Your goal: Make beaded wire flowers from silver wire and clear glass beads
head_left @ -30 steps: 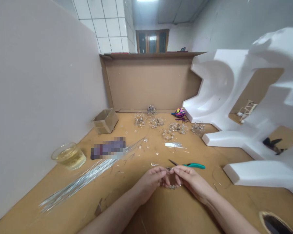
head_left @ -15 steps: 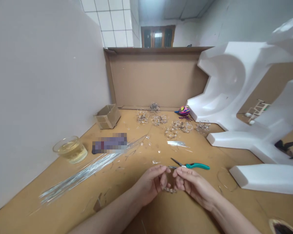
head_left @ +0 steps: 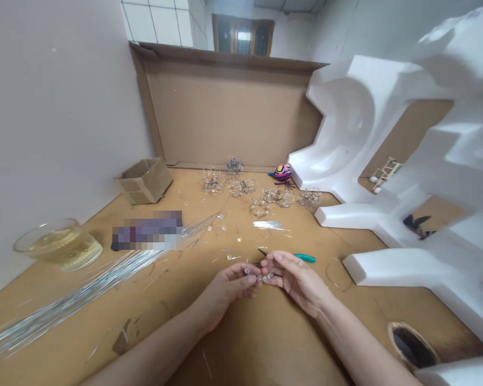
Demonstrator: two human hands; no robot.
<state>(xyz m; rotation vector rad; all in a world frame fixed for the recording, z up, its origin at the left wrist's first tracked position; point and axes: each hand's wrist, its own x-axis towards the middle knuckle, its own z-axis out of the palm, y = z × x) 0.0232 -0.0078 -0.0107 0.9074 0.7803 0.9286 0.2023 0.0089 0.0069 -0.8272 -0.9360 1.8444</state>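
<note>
My left hand (head_left: 229, 287) pinches one side of a small strand of clear beads (head_left: 261, 279), close to me above the tabletop. The strand's other side is between the closed fingers of my right hand (head_left: 295, 276); any wire joining the beads is too fine to make out. Just behind my right hand lie pliers with teal handles (head_left: 305, 258), partly covered by it; their dark tip shows to its left. Loose clear beads (head_left: 229, 257) are scattered beyond my left hand.
Several beaded wire rings (head_left: 261, 206) lie farther back. Long silver wires (head_left: 92, 289) stretch along the left, near a glass of yellowish liquid (head_left: 64, 246) and a small cardboard box (head_left: 145, 179). White foam packing (head_left: 378, 265) borders the right side. Short wires (head_left: 268, 225) lie mid-table.
The view has shifted, so the table's things sit farther left. Both hands have turned the bead strand; its beads now show between the fingertips instead of hanging below them.
</note>
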